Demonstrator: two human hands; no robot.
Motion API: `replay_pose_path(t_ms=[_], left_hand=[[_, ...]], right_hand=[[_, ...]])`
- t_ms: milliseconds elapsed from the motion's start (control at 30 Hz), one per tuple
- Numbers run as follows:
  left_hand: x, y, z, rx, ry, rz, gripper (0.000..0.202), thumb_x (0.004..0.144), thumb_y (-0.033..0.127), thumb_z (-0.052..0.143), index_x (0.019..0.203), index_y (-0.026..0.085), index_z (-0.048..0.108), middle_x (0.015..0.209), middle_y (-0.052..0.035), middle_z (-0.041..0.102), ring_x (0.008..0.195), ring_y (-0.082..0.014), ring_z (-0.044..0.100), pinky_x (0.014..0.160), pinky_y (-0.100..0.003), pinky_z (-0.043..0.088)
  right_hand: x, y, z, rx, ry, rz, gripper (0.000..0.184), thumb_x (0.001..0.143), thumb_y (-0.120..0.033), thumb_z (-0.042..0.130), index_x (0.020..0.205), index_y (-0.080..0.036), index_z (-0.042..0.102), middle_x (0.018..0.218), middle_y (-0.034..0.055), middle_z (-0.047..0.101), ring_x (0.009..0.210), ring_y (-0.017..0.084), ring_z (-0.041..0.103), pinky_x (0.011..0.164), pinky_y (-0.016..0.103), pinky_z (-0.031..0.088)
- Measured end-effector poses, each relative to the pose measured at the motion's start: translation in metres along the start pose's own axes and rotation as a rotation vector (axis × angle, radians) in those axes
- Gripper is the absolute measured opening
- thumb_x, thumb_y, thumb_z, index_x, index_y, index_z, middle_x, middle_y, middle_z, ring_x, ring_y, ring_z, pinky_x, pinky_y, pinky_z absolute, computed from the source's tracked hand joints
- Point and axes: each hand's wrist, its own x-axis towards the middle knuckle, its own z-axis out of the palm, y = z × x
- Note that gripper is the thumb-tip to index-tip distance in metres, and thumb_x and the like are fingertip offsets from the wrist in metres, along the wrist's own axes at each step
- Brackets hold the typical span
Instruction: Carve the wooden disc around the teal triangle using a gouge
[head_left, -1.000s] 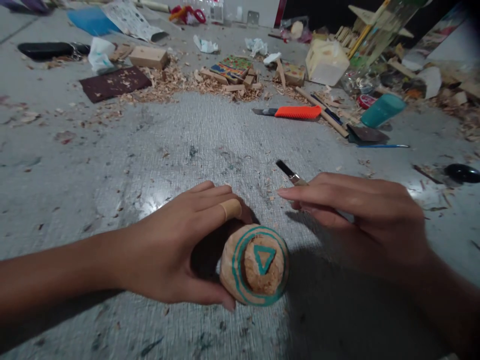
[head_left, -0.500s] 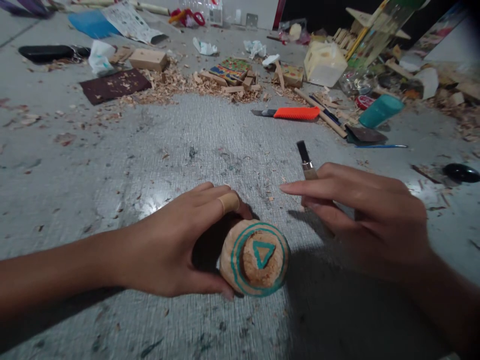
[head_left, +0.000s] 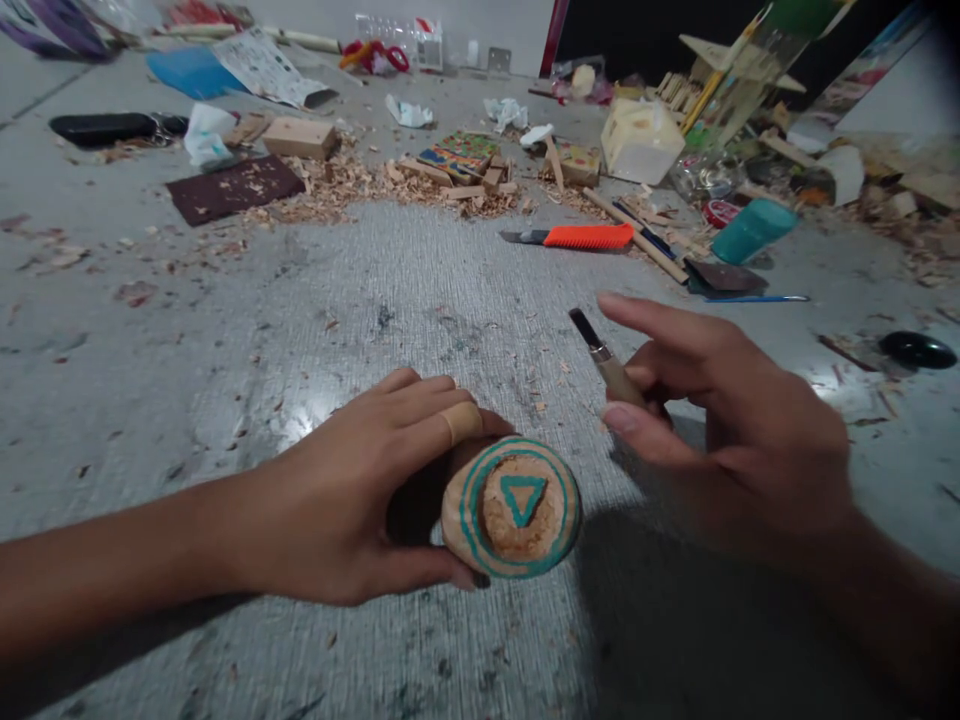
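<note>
My left hand [head_left: 360, 500] wraps around a round wooden piece [head_left: 511, 507] resting on the grey floor, thumb below and fingers over its far side; one finger wears a tan bandage. The piece has teal rings and a teal triangle painted on its carved top. My right hand [head_left: 720, 420] hovers just right of it and holds a small brush [head_left: 600, 358] with a wooden handle and dark flat bristles pointing up and left. Its index finger sticks out straight above the brush.
An orange-handled knife [head_left: 577, 237] lies beyond the hands. Wood shavings, blocks [head_left: 300, 137] and a painted board [head_left: 459, 152] are strewn across the back. A teal cup [head_left: 752, 230] lies on its side at right beside sticks and a sandpaper sheet [head_left: 234, 187] at left.
The right hand has turned the brush between its fingers, tip swinging from left to upright and back to up-left, and shifted slightly. The left hand rotated the wooden piece a little.
</note>
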Motion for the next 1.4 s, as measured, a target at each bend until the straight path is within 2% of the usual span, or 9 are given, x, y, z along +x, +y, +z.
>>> replay_pose_path(t_ms=[133, 233, 367, 667, 767, 933, 1067, 1200, 1400], left_hand=[[0.001, 0.005, -0.004, -0.068, 0.04, -0.057, 0.065, 0.073, 0.077, 0.08, 0.097, 0.02, 0.058, 0.1, -0.0056, 0.063, 0.087, -0.0239, 0.056, 0.076, -0.039, 0.04], [0.001, 0.007, -0.009, -0.139, -0.016, 0.014, 0.058, 0.078, 0.057, 0.078, 0.117, 0.02, 0.056, 0.118, -0.0098, 0.065, 0.103, -0.0297, 0.059, 0.086, -0.045, 0.046], [0.002, 0.009, -0.011, -0.042, -0.179, 0.096, 0.081, 0.073, 0.027, 0.074, 0.149, 0.023, 0.046, 0.141, -0.0117, 0.061, 0.122, -0.0334, 0.057, 0.1, -0.049, 0.044], [-0.003, 0.007, -0.006, 0.082, -0.014, 0.211, 0.06, 0.078, 0.06, 0.081, 0.118, 0.02, 0.061, 0.115, -0.0085, 0.071, 0.099, -0.0276, 0.062, 0.084, -0.043, 0.038], [-0.003, 0.008, -0.011, 0.004, 0.03, 0.218, 0.053, 0.077, 0.046, 0.079, 0.118, 0.018, 0.061, 0.121, -0.0102, 0.071, 0.106, -0.0286, 0.064, 0.09, -0.044, 0.042], [0.001, 0.009, -0.009, 0.021, -0.237, 0.265, 0.081, 0.07, 0.018, 0.057, 0.15, 0.017, 0.049, 0.159, -0.0057, 0.057, 0.144, -0.0276, 0.05, 0.112, -0.044, 0.041], [0.0, 0.008, -0.003, 0.148, -0.149, 0.252, 0.068, 0.087, 0.041, 0.069, 0.148, 0.018, 0.052, 0.138, -0.0104, 0.069, 0.121, -0.0304, 0.062, 0.096, -0.046, 0.04], [0.0, 0.007, -0.005, 0.098, -0.051, 0.165, 0.098, 0.073, 0.068, 0.077, 0.151, 0.015, 0.047, 0.128, -0.0132, 0.067, 0.109, -0.0316, 0.062, 0.093, -0.046, 0.041], [0.003, 0.007, -0.012, 0.0, -0.283, 0.14, 0.091, 0.067, 0.032, 0.075, 0.152, 0.014, 0.047, 0.147, -0.0148, 0.057, 0.136, -0.0341, 0.051, 0.116, -0.048, 0.035]], right_hand=[[-0.001, 0.0, 0.001, -0.025, -0.012, -0.005, 0.053, 0.1, -0.024, 0.065, 0.151, -0.034, 0.056, 0.088, -0.002, 0.067, 0.068, 0.014, 0.067, 0.06, 0.024, 0.055], [-0.002, -0.001, 0.001, -0.028, -0.005, -0.005, 0.046, 0.101, -0.026, 0.065, 0.146, -0.032, 0.059, 0.085, -0.0023, 0.066, 0.067, 0.014, 0.067, 0.059, 0.026, 0.054], [-0.001, -0.001, 0.001, -0.022, -0.027, -0.005, 0.04, 0.101, -0.027, 0.065, 0.14, -0.031, 0.061, 0.084, -0.0023, 0.065, 0.064, 0.014, 0.064, 0.058, 0.028, 0.053], [-0.002, 0.0, 0.002, -0.02, -0.046, 0.011, 0.043, 0.1, -0.026, 0.065, 0.142, -0.034, 0.059, 0.083, -0.0041, 0.064, 0.063, 0.013, 0.065, 0.058, 0.026, 0.051], [-0.003, 0.0, 0.001, -0.017, -0.048, 0.012, 0.042, 0.1, -0.03, 0.066, 0.142, -0.034, 0.059, 0.083, -0.0039, 0.066, 0.065, 0.014, 0.067, 0.057, 0.026, 0.051], [-0.002, 0.001, 0.0, -0.011, -0.036, 0.005, 0.043, 0.1, -0.028, 0.066, 0.142, -0.033, 0.059, 0.082, -0.0044, 0.066, 0.065, 0.013, 0.066, 0.059, 0.025, 0.052], [-0.001, 0.0, 0.0, -0.007, -0.051, 0.031, 0.043, 0.1, -0.028, 0.066, 0.142, -0.034, 0.058, 0.081, -0.0046, 0.066, 0.066, 0.014, 0.066, 0.059, 0.026, 0.052], [-0.003, -0.001, 0.001, 0.006, -0.054, 0.045, 0.043, 0.1, -0.028, 0.068, 0.141, -0.036, 0.058, 0.082, -0.0047, 0.065, 0.065, 0.014, 0.064, 0.06, 0.027, 0.052], [-0.001, -0.004, -0.012, 0.095, -0.029, -0.068, 0.028, 0.098, -0.026, 0.072, 0.125, -0.03, 0.064, 0.099, -0.0022, 0.071, 0.079, 0.012, 0.068, 0.067, 0.024, 0.053]])
